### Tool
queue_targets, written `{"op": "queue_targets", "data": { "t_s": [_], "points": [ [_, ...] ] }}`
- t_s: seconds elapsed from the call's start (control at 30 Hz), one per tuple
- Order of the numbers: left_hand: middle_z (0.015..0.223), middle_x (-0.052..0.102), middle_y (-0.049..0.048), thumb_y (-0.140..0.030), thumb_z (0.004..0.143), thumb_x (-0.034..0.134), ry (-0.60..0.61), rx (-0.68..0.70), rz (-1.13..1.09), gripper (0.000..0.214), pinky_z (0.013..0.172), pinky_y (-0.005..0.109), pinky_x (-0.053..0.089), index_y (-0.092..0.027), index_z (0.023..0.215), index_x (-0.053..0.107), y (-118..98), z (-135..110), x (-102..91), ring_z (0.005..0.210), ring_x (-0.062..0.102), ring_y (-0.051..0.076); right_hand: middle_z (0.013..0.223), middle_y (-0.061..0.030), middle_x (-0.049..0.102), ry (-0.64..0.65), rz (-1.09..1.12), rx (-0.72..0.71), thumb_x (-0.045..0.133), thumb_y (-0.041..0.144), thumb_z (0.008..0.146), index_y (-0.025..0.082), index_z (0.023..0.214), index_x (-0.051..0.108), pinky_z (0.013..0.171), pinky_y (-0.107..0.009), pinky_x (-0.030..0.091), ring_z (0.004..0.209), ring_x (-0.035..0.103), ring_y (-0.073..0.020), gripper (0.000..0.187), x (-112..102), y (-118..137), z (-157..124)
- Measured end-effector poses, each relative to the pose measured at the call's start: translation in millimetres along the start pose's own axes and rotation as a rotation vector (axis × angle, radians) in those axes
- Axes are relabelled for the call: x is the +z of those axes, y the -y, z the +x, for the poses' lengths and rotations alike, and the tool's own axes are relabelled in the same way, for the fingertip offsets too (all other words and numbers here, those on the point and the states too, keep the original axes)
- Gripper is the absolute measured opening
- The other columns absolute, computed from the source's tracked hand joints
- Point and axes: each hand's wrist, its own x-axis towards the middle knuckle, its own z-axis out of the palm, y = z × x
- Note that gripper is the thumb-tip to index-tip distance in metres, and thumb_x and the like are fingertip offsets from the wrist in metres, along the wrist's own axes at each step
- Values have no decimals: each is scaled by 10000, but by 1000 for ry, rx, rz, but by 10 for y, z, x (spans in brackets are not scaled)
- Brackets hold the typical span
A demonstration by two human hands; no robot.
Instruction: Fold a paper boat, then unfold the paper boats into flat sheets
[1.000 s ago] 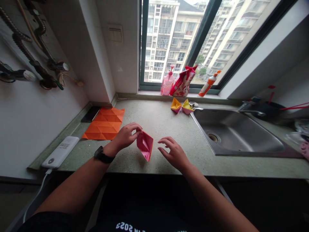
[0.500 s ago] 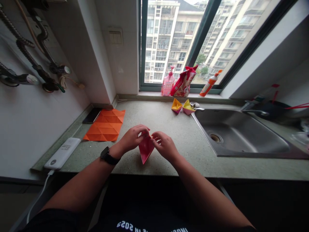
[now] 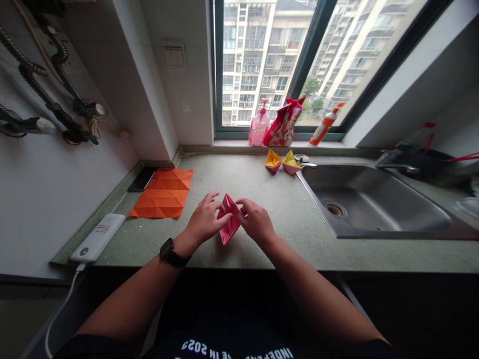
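Paper boat point(image 3: 228, 231), pink, over worktop point(image 3: 295, 219) near front edge. I see left hand point(image 3: 205, 219) at boat's left, fingers apart, thumb across folds; right hand point(image 3: 256, 221) curled at right rim, whether clamped I cannot tell.

Pink paper boat point(image 3: 231, 228) — folded, pointed, hollow

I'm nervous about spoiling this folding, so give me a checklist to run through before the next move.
1. Right hand at the right edge of the pink folded-paper piece: ok.
2. Left hand's grip: cannot tell; it overlaps the pink folded-paper piece from this angle.
3. Underside folds: cannot tell, hidden from view.
4. Creased orange paper sheet apart from both hands: ok.
5. Small yellow-and-pink folded-paper boat apart from both hands: ok.
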Motion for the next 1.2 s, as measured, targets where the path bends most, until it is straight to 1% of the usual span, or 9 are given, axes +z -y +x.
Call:
{"op": "queue_targets", "data": {
  "t_s": [0.1, 0.23, 0.4, 0.6, 0.73, 0.8, 0.93, 1.07, 1.2],
  "points": [
    [1425, 630, 123, -289, 924, 730, 35, -39, -6, 139, 1149, 531, 536, -216, 808, 707, 17, 5, 72, 1312, 647, 339, 863, -18, 764, -1, -21, 1, 622, 144, 924, 243, 1093, 699, 716, -291, 472, 750, 698, -194, 210, 7, 18, -25],
    [1392, 665, 119, -259, 923, 699, 73, -102, 8, 100, 1077, 495, 579, -218, 849, 752, 16, 19, 91, 1231, 696, 320, 888, -26, 767, -20, -42, 4, 612, 108, 904, 239, 1089, 702, 717, -293, 469, 772, 698, -199, 244, 2, 35, -60],
    [1341, 700, 100, -271, 922, 687, 105, -60, -16, 114, 1058, 463, 583, -227, 900, 790, -10, 17, 75, 1144, 727, 288, 894, -28, 761, -35, -40, 14, 626, 108, 908, 238, 1074, 700, 716, -295, 468, 757, 688, -194, 223, -28, 69, -84],
    [1271, 727, 78, -261, 921, 675, 72, -72, -48, 152, 1031, 427, 586, -219, 790, 740, -49, 29, 85, 1046, 733, 248, 907, -32, 743, -15, -29, -2, 641, 123, 924, 242, 1033, 704, 710, -293, 465, 785, 683, -195, 173, -41, 82, -91],
    [1207, 744, 67, -253, 920, 664, 51, -44, -85, 177, 1023, 409, 576, -224, 749, 697, -37, 65, 98, 1079, 724, 246, 911, -32, 751, 5, -21, -3, 645, 136, 937, 247, 1021, 721, 725, -296, 479, 794, 687, -194, 158, -15, 66, -94],
    [1124, 749, 66, -255, 926, 657, 48, -47, -82, 194, 979, 394, 580, -221, 735, 664, -29, 89, 109, 1058, 718, 242, 924, -33, 761, 22, -19, 6, 654, 137, 935, 247, 1023, 728, 737, -299, 487, 809, 695, -197, 159, 1, 57, -97],
    [923, 710, 46, -336, 935, 693, 17, -103, -67, 201, 832, 372, 587, -221, 796, 606, -27, 131, 134, 888, 699, 227, 908, -33, 760, 24, -4, -1, 655, 151, 945, 243, 1030, 733, 761, -307, 500, 836, 702, -206, 147, 20, 42, -108],
    [925, 695, 35, -313, 923, 693, -40, -162, -149, 177, 737, 319, 591, -217, 819, 586, -15, 160, 162, 779, 700, 183, 906, -35, 756, 0, 10, -32, 656, 138, 933, 246, 1070, 736, 781, -315, 513, 838, 697, -207, 192, 25, 50, -128],
    [873, 693, 24, -256, 916, 640, -79, -174, -181, 161, 731, 294, 595, -213, 771, 583, 7, 180, 167, 733, 692, 161, 898, -41, 745, -20, 44, -71, 640, 121, 930, 238, 1125, 741, 807, -338, 535, 846, 696, -220, 248, 32, 77, -151]
  ]
}}
